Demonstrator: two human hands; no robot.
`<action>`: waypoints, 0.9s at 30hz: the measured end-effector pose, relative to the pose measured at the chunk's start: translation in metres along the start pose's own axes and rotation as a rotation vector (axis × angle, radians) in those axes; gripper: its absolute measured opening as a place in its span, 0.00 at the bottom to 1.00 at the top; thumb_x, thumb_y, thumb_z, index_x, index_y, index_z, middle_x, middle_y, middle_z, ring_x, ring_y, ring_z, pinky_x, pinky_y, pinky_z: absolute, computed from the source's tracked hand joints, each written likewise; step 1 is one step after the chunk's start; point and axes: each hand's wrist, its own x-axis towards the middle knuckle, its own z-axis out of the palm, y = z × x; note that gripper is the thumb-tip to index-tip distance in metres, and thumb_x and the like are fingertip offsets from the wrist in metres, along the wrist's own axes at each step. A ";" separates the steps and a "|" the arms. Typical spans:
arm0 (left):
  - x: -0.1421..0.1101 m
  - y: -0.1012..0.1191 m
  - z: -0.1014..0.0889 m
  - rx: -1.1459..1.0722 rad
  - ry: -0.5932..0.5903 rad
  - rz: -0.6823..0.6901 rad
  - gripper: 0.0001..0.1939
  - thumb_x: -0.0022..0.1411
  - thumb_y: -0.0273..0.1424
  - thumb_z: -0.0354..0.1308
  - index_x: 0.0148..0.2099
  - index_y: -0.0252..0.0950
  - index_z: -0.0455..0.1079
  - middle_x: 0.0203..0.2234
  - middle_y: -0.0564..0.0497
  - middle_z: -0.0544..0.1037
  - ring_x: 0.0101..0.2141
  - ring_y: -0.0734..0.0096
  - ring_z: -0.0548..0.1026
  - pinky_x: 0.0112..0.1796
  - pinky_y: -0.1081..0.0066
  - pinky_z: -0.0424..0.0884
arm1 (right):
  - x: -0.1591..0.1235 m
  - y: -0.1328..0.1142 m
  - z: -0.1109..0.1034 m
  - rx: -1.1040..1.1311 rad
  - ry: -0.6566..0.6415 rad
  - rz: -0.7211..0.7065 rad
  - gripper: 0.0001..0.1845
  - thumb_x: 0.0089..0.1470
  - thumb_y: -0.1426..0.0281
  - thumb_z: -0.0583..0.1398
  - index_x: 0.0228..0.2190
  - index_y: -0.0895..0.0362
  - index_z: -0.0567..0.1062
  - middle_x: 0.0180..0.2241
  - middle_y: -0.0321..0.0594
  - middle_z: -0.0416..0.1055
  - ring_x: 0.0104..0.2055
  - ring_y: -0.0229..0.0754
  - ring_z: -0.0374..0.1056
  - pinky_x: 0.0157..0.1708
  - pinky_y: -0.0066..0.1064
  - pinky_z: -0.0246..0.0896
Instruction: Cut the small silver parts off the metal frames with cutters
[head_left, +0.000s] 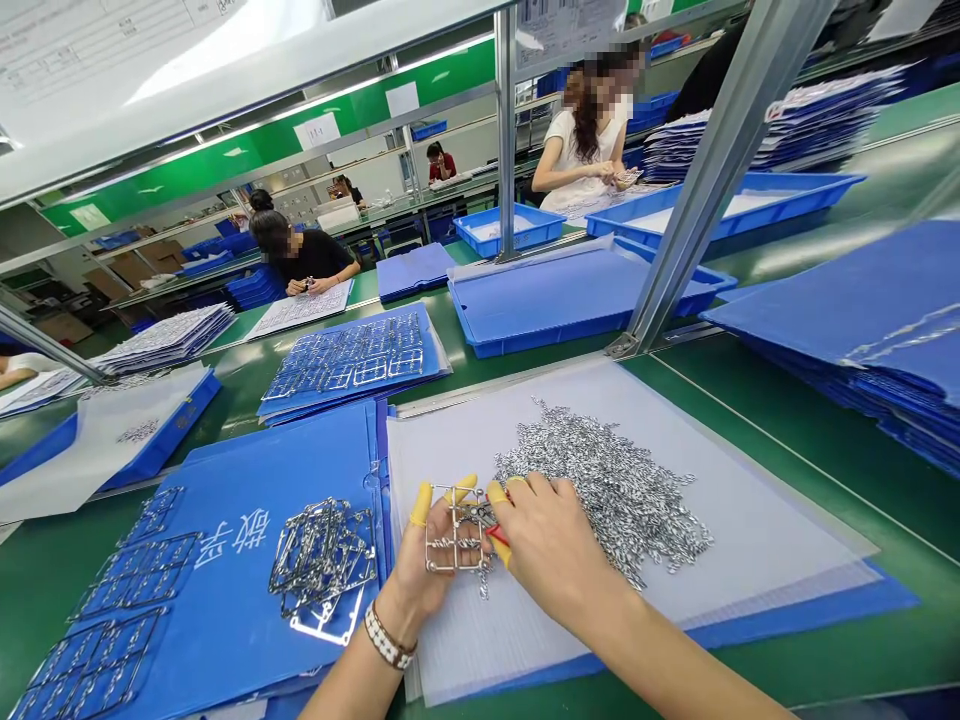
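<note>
My left hand, with yellow finger cots and a bracelet at the wrist, holds up a small chrome sprue frame by its edges. In my right hand, also with yellow finger cots, is a pair of red-handled nippers, its jaws at the frame's right side. My fingers cover most of the tool. Beyond my hands a heap of small shiny chrome pieces spreads over a white translucent sheet. Some small pieces lie just below the frame.
To the left, a blue board bears a tangled pile of sprue frames and uncut frames. Behind it lies a stack of chrome frames. Metal posts and blue trays stand ahead. Co-workers sit opposite.
</note>
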 end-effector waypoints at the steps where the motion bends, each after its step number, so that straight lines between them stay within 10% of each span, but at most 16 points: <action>1: 0.000 0.000 -0.001 0.005 -0.001 -0.007 0.33 0.62 0.52 0.45 0.60 0.35 0.63 0.36 0.44 0.76 0.30 0.65 0.75 0.33 0.66 0.67 | 0.001 -0.001 0.001 -0.002 -0.008 -0.004 0.11 0.54 0.65 0.59 0.39 0.56 0.73 0.33 0.41 0.71 0.38 0.49 0.63 0.34 0.39 0.46; 12: -0.002 0.000 0.000 0.100 0.075 0.047 0.34 0.61 0.53 0.45 0.60 0.35 0.63 0.35 0.44 0.76 0.32 0.63 0.74 0.39 0.63 0.67 | -0.005 0.004 -0.003 0.073 0.004 0.027 0.09 0.50 0.74 0.60 0.37 0.57 0.73 0.32 0.43 0.72 0.37 0.49 0.67 0.35 0.39 0.53; 21: -0.017 -0.012 0.017 0.793 0.105 0.642 0.38 0.47 0.32 0.68 0.61 0.41 0.63 0.55 0.41 0.64 0.57 0.48 0.56 0.59 0.58 0.46 | 0.001 0.003 0.015 1.239 -0.054 0.332 0.11 0.50 0.61 0.57 0.33 0.54 0.70 0.26 0.32 0.70 0.27 0.38 0.65 0.27 0.29 0.60; 27: -0.015 -0.010 0.014 0.708 0.197 0.649 0.45 0.45 0.37 0.69 0.64 0.42 0.56 0.64 0.43 0.50 0.64 0.49 0.42 0.61 0.55 0.41 | 0.006 -0.001 0.024 1.042 0.195 0.301 0.09 0.52 0.69 0.54 0.36 0.56 0.70 0.28 0.36 0.71 0.28 0.39 0.66 0.29 0.31 0.62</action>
